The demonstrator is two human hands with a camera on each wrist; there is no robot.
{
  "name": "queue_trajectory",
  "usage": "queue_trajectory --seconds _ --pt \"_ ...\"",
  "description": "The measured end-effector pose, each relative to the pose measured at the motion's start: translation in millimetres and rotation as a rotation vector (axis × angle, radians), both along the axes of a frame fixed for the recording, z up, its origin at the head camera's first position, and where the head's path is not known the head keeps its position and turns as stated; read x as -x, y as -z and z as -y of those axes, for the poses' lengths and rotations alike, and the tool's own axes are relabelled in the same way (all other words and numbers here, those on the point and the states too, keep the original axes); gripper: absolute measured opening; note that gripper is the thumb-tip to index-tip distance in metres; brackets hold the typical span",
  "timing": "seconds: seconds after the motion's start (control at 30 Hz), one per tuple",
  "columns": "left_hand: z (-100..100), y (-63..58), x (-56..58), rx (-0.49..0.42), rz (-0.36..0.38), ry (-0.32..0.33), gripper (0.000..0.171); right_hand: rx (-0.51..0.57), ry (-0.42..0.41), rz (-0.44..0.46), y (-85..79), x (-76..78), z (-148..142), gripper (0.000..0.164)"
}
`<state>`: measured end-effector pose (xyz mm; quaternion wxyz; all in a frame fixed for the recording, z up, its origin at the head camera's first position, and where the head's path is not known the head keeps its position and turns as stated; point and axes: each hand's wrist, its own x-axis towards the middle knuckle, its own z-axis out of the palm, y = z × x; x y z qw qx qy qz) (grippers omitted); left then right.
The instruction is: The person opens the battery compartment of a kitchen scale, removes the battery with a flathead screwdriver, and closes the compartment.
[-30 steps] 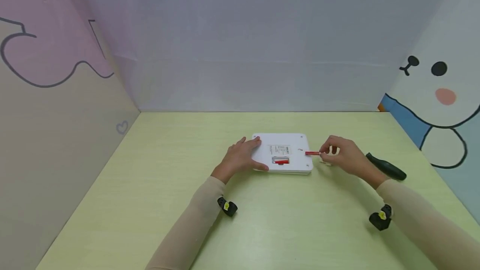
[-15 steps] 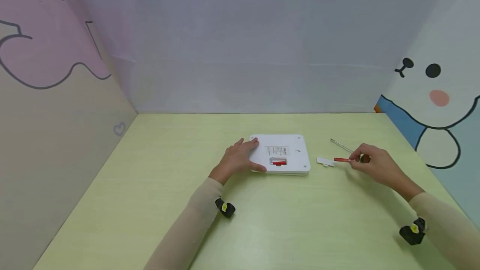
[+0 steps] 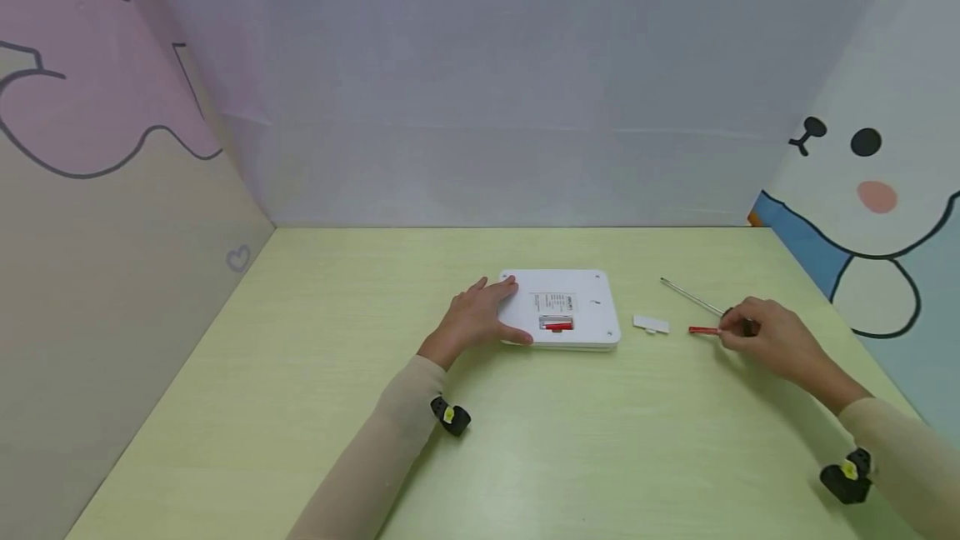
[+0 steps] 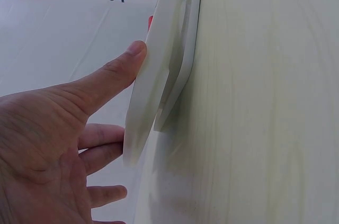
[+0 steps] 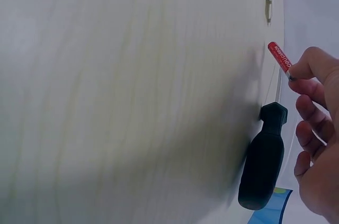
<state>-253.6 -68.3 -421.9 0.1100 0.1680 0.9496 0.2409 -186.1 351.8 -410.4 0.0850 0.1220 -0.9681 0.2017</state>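
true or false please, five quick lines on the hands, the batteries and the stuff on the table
1. The right hand pinches a red battery. True.
2. The left hand is lifted clear of the white device. False: it touches the device's edge.
3. The battery slot holds nothing. False: a second red battery lies in it.
4. A small white cover lies on the table between the white device and the right hand. True.
5. The screwdriver has a bright red handle. False: its handle is dark.
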Motion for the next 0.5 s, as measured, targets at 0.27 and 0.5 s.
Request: queue_trajectory --seconds 0.27,0.5 --pt "-1.2 0.2 0.4 0.006 0.001 0.003 0.101 -0.059 0.021 -0.024 5.0 -1.4 -3.4 0.009" --pt "-0.7 -1.6 -1.1 0.008 0.008 -0.006 0.102 -0.152 0.032 -0.04 10.4 0.0 -6.2 0.008"
